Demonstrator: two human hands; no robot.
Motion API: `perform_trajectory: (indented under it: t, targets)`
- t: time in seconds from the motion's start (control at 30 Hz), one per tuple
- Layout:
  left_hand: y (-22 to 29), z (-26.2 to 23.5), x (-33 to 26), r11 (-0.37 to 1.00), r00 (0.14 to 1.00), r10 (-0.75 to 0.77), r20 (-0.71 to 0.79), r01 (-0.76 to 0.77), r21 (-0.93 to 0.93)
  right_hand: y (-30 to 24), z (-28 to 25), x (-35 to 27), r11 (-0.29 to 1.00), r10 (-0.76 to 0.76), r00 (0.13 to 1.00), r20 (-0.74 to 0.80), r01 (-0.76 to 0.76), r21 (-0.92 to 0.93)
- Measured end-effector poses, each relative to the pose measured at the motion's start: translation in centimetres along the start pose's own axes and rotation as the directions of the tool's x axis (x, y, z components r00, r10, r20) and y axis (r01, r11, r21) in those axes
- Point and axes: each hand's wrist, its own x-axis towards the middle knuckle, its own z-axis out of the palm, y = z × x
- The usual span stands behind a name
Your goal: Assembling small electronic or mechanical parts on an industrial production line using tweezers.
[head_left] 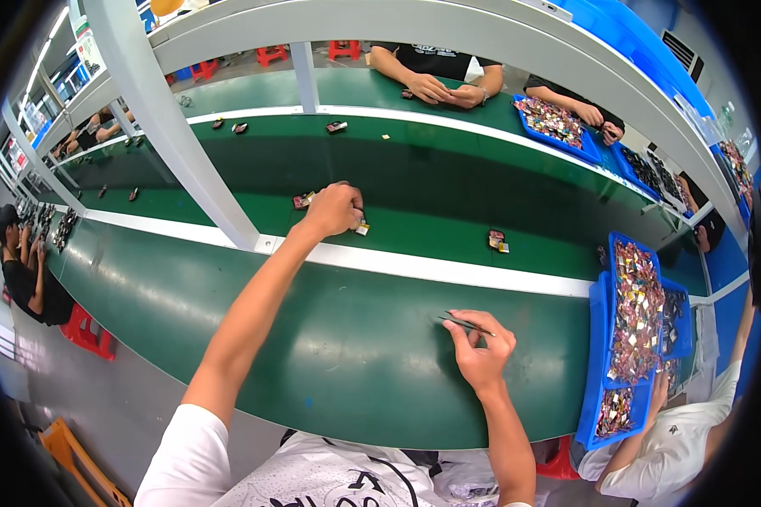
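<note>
My left hand [336, 209] is stretched over the green conveyor belt, its fingers curled down on a small dark part with a white-and-yellow piece [362, 227] showing beneath them. The fingers hide most of that part. Just left of the hand lies a similar small dark and reddish part [303, 200]. Over the green worktop, my right hand [484, 348] grips a pair of thin dark tweezers [470, 324] between thumb and fingers. The tweezer tips point left, with nothing visible between them.
Another small part [498, 242] lies farther right on the belt. Blue trays [598, 338] heaped with small parts stand at the right. A white post [173, 127] rises left of my left arm. Co-workers sit across the belt, at the far left and at the right.
</note>
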Motion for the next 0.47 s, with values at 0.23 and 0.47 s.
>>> perform_trajectory:
  t: [0.23, 0.47]
  targets:
    - [-2.1, -1.1, -1.7, 0.965, 0.991, -0.120, 0.057, 0.130, -0.229, -0.4, -0.1, 0.1, 1.000, 0.017, 0.999, 0.051, -0.017, 0.005]
    - [5.3, -2.0, -6.8, 0.734, 0.938, -0.209, 0.276, 0.337, -0.589, 0.4, -0.5, -0.2, 0.905, 0.340, 0.940, 0.011, -0.330, 0.267]
